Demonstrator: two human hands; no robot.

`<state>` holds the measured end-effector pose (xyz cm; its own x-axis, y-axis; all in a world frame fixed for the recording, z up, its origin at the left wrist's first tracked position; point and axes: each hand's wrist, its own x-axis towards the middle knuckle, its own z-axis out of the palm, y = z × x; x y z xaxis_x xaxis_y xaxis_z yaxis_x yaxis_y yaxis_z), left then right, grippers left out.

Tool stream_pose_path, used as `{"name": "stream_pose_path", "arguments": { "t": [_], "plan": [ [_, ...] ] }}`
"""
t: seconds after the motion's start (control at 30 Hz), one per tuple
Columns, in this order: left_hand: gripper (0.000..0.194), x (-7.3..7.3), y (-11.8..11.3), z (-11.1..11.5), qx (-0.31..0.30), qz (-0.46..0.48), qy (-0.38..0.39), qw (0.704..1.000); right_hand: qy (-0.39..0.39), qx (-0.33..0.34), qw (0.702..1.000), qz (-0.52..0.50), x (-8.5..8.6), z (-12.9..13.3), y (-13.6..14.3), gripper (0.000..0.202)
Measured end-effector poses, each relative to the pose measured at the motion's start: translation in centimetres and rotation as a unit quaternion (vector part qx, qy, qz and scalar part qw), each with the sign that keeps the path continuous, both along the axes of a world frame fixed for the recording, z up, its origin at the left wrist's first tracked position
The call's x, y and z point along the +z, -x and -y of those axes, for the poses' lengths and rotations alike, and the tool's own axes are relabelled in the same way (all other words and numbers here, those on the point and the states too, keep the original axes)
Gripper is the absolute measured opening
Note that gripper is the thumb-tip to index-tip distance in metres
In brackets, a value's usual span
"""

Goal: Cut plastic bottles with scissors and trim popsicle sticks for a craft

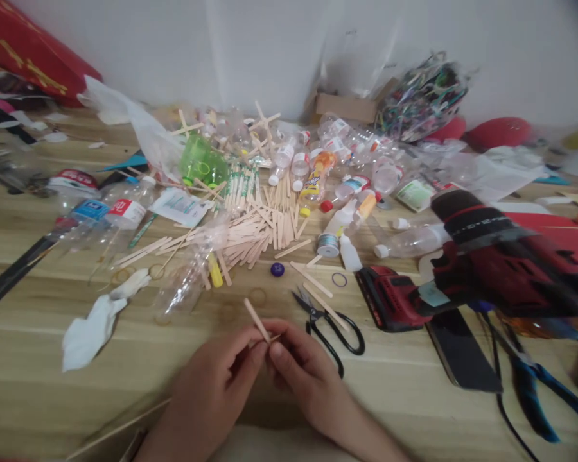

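Note:
Close to the table's front edge, my left hand (226,369) and my right hand (301,366) meet with fingertips pinched together. Between them is a wooden craft stick (255,317), its free end pointing up and away to the left. A second thin piece of wood seems to cross it at the fingertips, mostly hidden by my fingers. Just right of my right hand lie black-handled scissors (327,324), with a loose craft stick (325,308) across them. Beyond my hands is a large pile of craft sticks (260,234).
A red cordless drill (505,263) stands at the right, beside a black phone (465,350) and blue-handled pliers (539,385). Plastic bottles (390,170) crowd the back. A crumpled tissue (94,327) and a clear plastic bottle (187,276) lie to the left.

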<state>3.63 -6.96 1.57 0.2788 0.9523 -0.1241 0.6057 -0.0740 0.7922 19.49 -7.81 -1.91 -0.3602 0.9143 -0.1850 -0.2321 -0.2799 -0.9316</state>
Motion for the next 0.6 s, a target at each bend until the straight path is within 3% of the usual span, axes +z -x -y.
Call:
{"name": "stream_pose_path", "arguments": {
  "t": [0.2,0.3,0.4,0.5,0.6],
  "plan": [
    [0.028,0.8,-0.2,0.7,-0.001,0.028,0.023,0.999,-0.037,-0.01,0.999,0.021,0.5,0.7,-0.3,0.04],
    [0.034,0.8,0.0,1.1,-0.001,-0.007,0.017,1.0,-0.089,-0.103,0.985,0.109,0.3,0.6,-0.7,0.036],
    [0.038,0.6,0.3,1.5,0.0,-0.067,0.018,0.998,-0.205,-0.183,0.91,0.311,-0.6,0.3,-1.2,0.033],
    [0.039,0.4,0.5,1.8,-0.009,-0.106,0.024,0.994,-0.313,-0.132,0.813,0.473,-1.6,0.1,-2.0,0.032],
    [0.039,0.2,0.6,1.9,-0.022,-0.095,0.036,0.995,-0.304,-0.147,0.775,0.534,-1.9,-0.5,-4.2,0.032]
  ]
}}
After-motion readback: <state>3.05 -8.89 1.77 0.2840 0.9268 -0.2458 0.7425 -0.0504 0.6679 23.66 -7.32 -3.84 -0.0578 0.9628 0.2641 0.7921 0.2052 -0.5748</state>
